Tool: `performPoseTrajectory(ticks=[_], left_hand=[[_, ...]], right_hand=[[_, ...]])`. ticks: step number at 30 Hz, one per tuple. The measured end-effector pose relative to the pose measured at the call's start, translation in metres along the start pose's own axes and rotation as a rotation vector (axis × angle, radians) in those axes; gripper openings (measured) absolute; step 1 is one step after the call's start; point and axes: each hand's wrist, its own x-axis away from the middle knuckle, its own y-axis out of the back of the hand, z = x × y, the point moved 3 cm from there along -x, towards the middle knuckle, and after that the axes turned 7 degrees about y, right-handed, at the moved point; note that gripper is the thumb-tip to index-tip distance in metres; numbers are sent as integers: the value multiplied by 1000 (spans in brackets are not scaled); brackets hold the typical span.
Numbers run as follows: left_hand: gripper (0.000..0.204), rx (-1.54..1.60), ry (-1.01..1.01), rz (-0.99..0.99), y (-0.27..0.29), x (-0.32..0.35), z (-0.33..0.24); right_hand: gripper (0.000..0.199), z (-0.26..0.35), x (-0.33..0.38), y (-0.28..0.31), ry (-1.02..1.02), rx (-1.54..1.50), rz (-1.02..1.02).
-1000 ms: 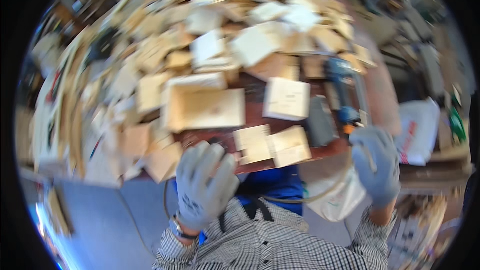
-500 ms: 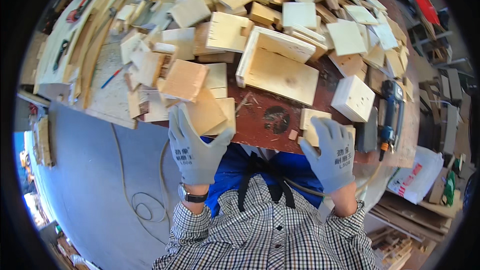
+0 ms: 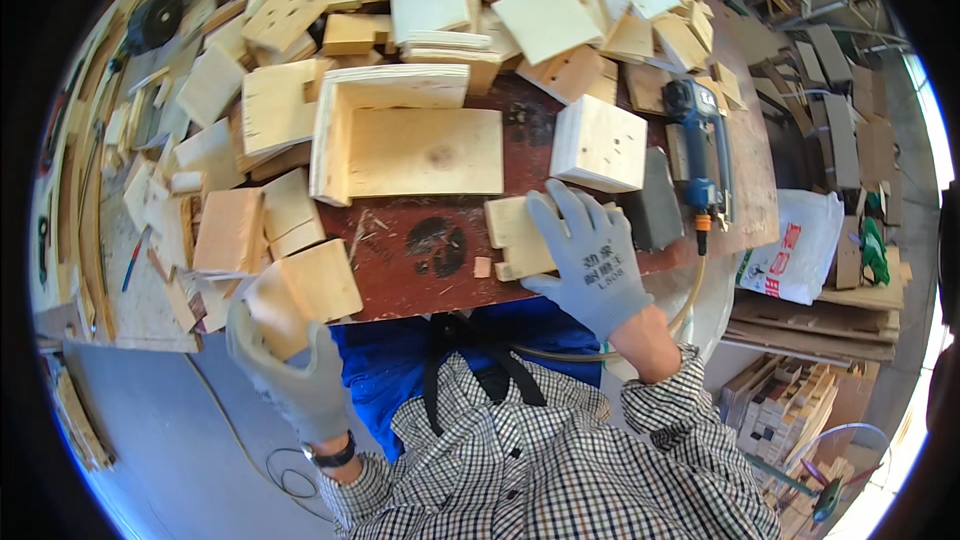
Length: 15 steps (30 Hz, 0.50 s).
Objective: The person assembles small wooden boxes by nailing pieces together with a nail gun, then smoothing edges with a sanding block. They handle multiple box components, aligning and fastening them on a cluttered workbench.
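My left hand (image 3: 292, 377), in a grey glove, is at the table's front edge. Its thumb and curled fingers close round the lower end of a thin, pale wooden board (image 3: 276, 308), which juts past the edge. My right hand (image 3: 594, 265), also gloved, reaches over a flat notched wood block (image 3: 519, 238). Its fingers are stretched out and apart, and they partly cover the block. Behind the hands stands an open-sided plywood box piece (image 3: 425, 152), with a base and two upright sides. A thick pale block with small holes (image 3: 600, 145) lies just beyond my right fingertips.
Loose wood pieces (image 3: 545, 25) heap up across the far side of the reddish table (image 3: 385, 285). At right lie a dark flat block (image 3: 655, 202) and a blue-black air tool (image 3: 700, 150) with a hose. A white bag (image 3: 795, 245) is beyond the right edge.
The view has turned, so the tabletop appears farther left. My left hand has closed from an open pose round the board's end. My right hand has moved farther over the notched block.
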Motion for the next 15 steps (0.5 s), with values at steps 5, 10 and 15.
performPoseTrajectory(ticks=[5,10,15], left_hand=[[82,-92,-93,-22,-5,13,-3],[91,-215,-170,7,-26,8,-2],[99,-280,-193,-15,-37,8,-13]], right_hand=[[84,-3,0,-1,88,29,-68],[75,-41,-3,45,-35,34,-371],[78,-118,-9,69,-82,137,-366]])
